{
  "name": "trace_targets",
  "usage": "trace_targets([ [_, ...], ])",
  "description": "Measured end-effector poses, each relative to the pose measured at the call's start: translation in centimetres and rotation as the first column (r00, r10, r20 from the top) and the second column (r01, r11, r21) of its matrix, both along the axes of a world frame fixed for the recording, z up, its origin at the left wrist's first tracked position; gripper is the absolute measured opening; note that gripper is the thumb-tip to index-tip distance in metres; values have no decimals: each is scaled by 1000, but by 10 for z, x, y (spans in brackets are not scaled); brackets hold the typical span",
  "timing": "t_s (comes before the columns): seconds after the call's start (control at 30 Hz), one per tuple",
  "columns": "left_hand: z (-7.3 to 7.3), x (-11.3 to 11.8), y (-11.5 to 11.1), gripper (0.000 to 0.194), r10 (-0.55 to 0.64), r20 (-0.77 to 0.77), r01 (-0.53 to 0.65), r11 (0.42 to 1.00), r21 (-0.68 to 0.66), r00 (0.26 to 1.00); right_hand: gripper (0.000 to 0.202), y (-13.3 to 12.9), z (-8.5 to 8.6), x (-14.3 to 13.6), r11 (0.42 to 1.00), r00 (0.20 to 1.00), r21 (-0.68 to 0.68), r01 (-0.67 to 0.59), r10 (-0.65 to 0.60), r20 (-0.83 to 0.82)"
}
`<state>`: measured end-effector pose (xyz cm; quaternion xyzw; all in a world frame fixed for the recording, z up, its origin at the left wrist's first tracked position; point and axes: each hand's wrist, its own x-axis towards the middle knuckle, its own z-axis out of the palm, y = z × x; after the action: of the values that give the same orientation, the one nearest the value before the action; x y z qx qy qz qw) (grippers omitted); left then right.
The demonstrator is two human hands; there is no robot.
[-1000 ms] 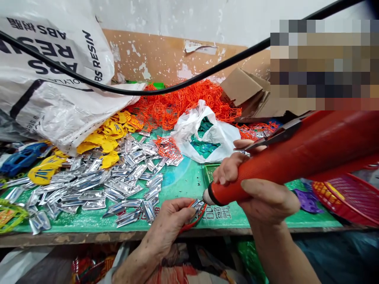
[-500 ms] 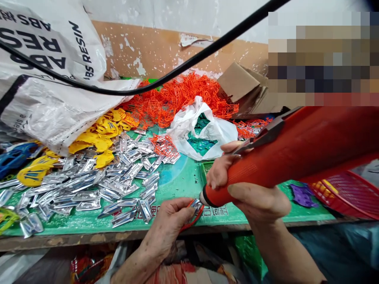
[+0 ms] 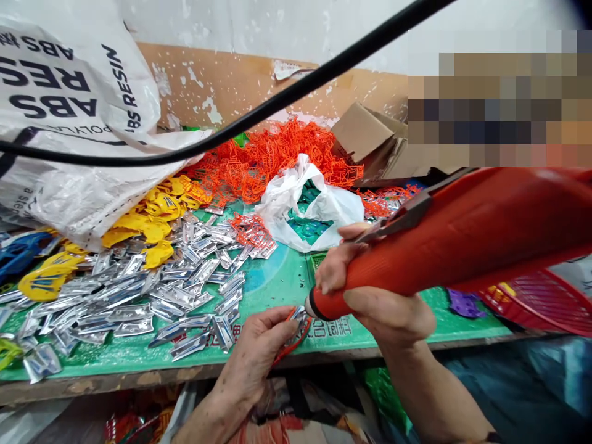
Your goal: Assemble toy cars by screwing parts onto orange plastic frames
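My left hand (image 3: 259, 339) pinches a small part (image 3: 300, 330) with an orange-red rim and a silvery piece on it, over the table's front edge. The red power tool (image 3: 416, 246) is wrapped by the fingers of my right hand (image 3: 388, 296); its dark-ringed metal tip points left and meets the silvery piece, though exact contact is hard to make out. Left of my hands lies a spread of shiny silver pieces (image 3: 134, 311) on the green tabletop (image 3: 263, 277).
Behind are a white plastic bag (image 3: 342, 213) of green pieces, an orange-red lattice heap (image 3: 287, 148) and a cardboard box (image 3: 365, 132). Yellow parts (image 3: 157, 209) and a big white sack (image 3: 92, 185) stand left. A red basket (image 3: 546, 302) sits right. A black cable (image 3: 277, 102) crosses above.
The whole view has shifted slightly, and the cable hangs lower at the left. Both hands keep their holds, with the tool tip still at the small part.
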<state>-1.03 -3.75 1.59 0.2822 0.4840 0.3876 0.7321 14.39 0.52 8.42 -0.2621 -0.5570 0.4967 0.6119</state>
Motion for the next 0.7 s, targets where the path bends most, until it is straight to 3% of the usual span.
trace_targets([
  [0.17, -3, -19, 7, 40, 189, -49, -187, 981, 48, 981, 44, 14, 12, 15, 984, 970, 29, 177, -170, -175],
  [0.3, -7, -29, 7, 41, 305, -82, -297, 950, 93, 949, 44, 37, -3, 31, 927, 923, 8, 374, -371, -104],
  [0.5, -7, -24, 7, 39, 251, -67, -248, 967, 54, 966, 49, 54, -40, 37, 894, 894, -22, 447, -447, 10],
  [0.7, -7, -23, 14, 35, 209, -37, -208, 978, 34, 977, 38, 61, -46, 38, 874, 874, -41, 485, -486, -8],
])
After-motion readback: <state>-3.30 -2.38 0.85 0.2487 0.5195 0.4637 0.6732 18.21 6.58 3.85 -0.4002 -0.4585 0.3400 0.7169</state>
